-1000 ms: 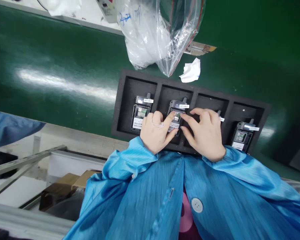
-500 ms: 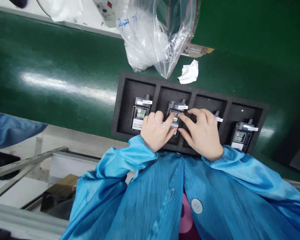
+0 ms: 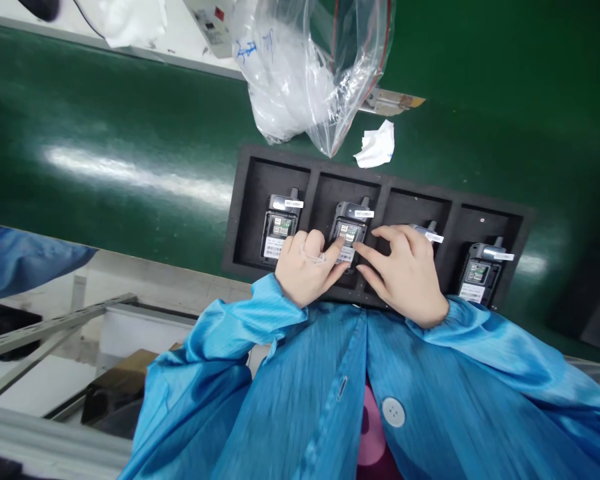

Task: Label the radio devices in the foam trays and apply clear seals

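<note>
A black foam tray (image 3: 240,200) with several compartments lies on the green belt (image 3: 105,120); each compartment holds a small black handset with its back open. My left hand (image 3: 305,270) is curled, its index fingertip pressing on the second handset (image 3: 350,227). My right hand (image 3: 407,273) has its fingers spread, the index tip touching the same handset from the right, and it covers most of the third handset (image 3: 427,233). The first handset (image 3: 279,227) and the fourth handset (image 3: 480,270) lie untouched.
A clear plastic bag (image 3: 305,73) of white material hangs over the belt behind the tray. A crumpled white paper (image 3: 377,147) lies beside it. Another person's blue sleeve (image 3: 25,257) shows at the left. Cardboard boxes (image 3: 125,373) and a metal frame (image 3: 55,327) sit below the belt's edge.
Both hands have slid slightly toward me on the second handset, uncovering more of its top. The tray and the other handsets have not moved.
</note>
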{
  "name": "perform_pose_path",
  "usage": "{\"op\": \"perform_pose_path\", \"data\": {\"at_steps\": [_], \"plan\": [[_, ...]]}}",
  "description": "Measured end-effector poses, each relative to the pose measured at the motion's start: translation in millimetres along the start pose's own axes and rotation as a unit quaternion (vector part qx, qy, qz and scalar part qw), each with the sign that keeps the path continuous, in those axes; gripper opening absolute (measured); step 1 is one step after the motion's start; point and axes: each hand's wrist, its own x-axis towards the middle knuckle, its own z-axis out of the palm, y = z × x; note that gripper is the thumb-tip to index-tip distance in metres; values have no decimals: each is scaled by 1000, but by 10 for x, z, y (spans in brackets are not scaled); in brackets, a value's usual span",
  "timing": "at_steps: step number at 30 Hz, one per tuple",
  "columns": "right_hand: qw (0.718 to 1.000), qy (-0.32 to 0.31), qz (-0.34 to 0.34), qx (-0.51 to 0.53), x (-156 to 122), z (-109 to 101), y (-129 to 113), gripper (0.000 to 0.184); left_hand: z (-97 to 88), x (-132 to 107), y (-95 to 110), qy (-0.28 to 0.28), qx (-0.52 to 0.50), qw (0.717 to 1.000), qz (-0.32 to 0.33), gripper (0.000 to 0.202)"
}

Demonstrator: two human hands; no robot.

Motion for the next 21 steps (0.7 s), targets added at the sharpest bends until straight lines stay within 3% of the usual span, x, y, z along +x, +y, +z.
{"op": "perform_pose_path", "data": {"at_steps": [5, 11, 15, 21], "plan": [[1000, -15, -16, -11, 62, -41, -3, 33, 38, -51, -25, 0, 3, 1000, 6, 45], [999, 25, 20, 1, 125, -72, 37, 32, 26, -67, 16, 4, 18, 1000, 14, 46], [1000, 6, -14, -4, 77, -36, 52, 30, 42, -87, 20, 8, 7, 999, 37, 46], [998, 3, -49, -31, 73, -16, 34, 25, 31, -47, 63, -12, -7, 1000, 21, 45]]}}
